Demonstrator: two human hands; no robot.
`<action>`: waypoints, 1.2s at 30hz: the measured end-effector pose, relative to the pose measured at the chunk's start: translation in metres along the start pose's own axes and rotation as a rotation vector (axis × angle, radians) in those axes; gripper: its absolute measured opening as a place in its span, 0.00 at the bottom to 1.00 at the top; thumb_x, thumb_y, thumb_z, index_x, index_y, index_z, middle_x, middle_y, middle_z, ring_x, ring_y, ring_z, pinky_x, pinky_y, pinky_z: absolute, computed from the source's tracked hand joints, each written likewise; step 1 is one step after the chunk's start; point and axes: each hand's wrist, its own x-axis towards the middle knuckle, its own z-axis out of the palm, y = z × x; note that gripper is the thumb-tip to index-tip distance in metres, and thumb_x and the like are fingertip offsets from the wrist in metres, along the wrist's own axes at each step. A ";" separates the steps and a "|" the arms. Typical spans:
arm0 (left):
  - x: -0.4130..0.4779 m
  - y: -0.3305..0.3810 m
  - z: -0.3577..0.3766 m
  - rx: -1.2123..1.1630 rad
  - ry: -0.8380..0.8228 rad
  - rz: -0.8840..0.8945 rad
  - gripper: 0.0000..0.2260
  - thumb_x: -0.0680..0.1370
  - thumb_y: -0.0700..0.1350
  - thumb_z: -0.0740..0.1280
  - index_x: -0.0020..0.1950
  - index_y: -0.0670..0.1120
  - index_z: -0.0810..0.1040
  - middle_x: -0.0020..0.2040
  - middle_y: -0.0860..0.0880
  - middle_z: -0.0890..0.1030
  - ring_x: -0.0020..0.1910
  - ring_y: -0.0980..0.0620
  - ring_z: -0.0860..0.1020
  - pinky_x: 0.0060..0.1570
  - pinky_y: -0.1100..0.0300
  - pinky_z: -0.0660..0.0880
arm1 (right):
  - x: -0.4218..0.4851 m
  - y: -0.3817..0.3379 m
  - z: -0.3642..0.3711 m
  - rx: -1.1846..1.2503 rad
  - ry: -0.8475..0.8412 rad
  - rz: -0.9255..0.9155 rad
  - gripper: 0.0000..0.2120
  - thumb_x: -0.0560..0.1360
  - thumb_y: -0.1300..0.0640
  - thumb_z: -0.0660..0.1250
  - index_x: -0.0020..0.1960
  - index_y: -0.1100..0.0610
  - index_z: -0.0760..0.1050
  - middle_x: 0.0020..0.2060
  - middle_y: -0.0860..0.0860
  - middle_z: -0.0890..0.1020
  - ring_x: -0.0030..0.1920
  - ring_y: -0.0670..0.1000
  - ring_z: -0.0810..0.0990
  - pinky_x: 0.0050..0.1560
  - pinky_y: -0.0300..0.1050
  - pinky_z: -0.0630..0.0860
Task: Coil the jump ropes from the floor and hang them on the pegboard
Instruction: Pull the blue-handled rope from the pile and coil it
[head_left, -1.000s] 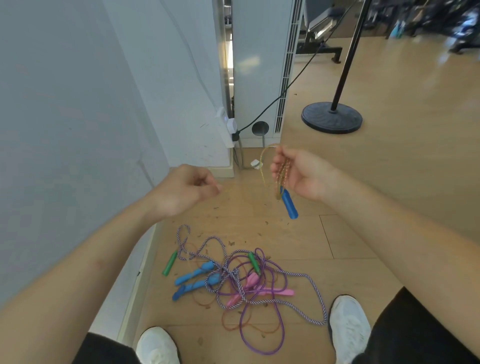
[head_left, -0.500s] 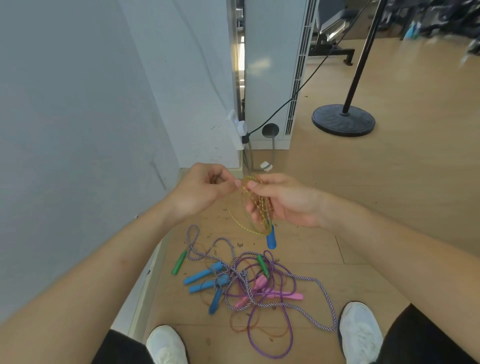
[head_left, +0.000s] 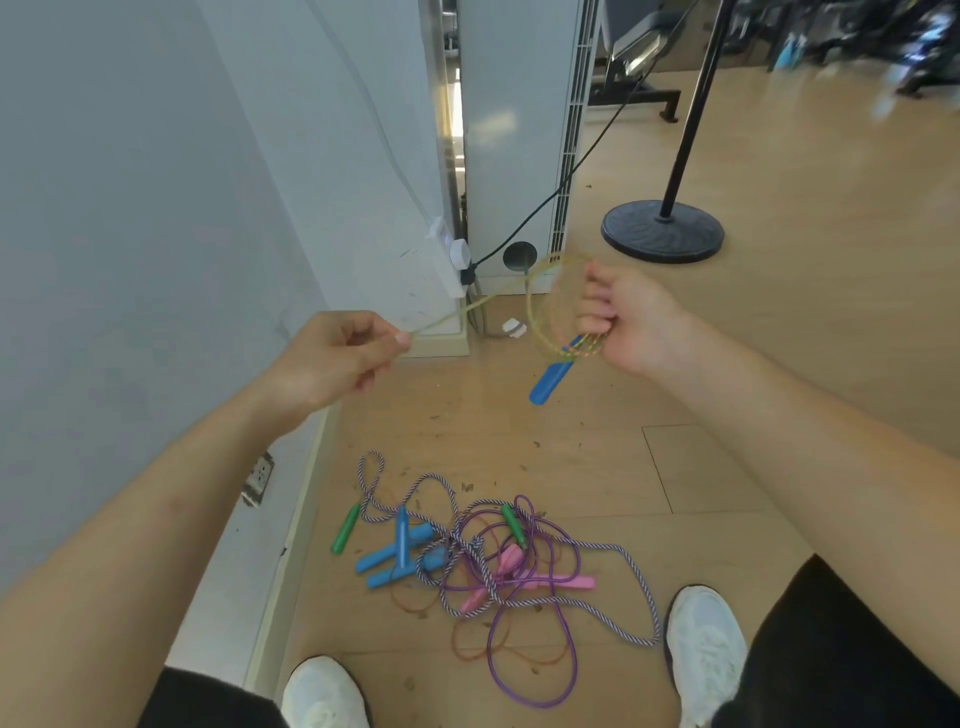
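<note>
Head view, the only one supplied: the right hand is closed in a fist around several loops of a thin yellowish jump rope, the coil standing out to the left of the knuckles and blurred along its upper arc. A blue handle hangs tilted from the bottom of that coil, just below the fist. The left hand is pinched, thumb against forefinger, on the free run of the same rope, which stretches nearly taut from the pinch up and right to the coil; the two hands are well apart. On the wooden floor below, between the white shoes, lies a tangled pile: a purple-and-white braided rope with green handles, a purple rope with pink handles, a thin orange rope, and blue handles crossed at the pile's left side. The ropes overlap; which handle belongs to which cannot be fully traced. A white power strip is fixed to the wall with a black cable running from it. A black round stand base sits on the floor at upper right. No legible writing, brand or label is visible on any item. The pegboard does not appear.
</note>
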 end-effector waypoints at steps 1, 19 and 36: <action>0.001 -0.002 -0.005 -0.010 0.026 -0.013 0.11 0.78 0.50 0.71 0.48 0.41 0.83 0.30 0.52 0.76 0.29 0.54 0.72 0.33 0.62 0.71 | 0.005 -0.007 -0.005 0.067 0.086 -0.012 0.14 0.84 0.60 0.55 0.39 0.55 0.67 0.20 0.45 0.62 0.17 0.42 0.57 0.18 0.34 0.52; -0.013 0.013 0.024 0.192 -0.339 0.045 0.09 0.76 0.50 0.72 0.42 0.46 0.85 0.28 0.55 0.74 0.30 0.55 0.68 0.35 0.58 0.63 | -0.011 0.023 -0.004 -0.453 -0.196 0.012 0.09 0.84 0.53 0.58 0.49 0.57 0.70 0.42 0.58 0.86 0.44 0.58 0.85 0.49 0.51 0.78; -0.014 0.020 0.038 -0.093 -0.032 0.043 0.11 0.75 0.49 0.75 0.52 0.45 0.79 0.44 0.53 0.81 0.30 0.56 0.76 0.31 0.65 0.71 | -0.039 0.047 0.012 -0.743 -0.627 0.118 0.11 0.84 0.54 0.59 0.44 0.55 0.72 0.27 0.47 0.60 0.25 0.46 0.59 0.30 0.41 0.68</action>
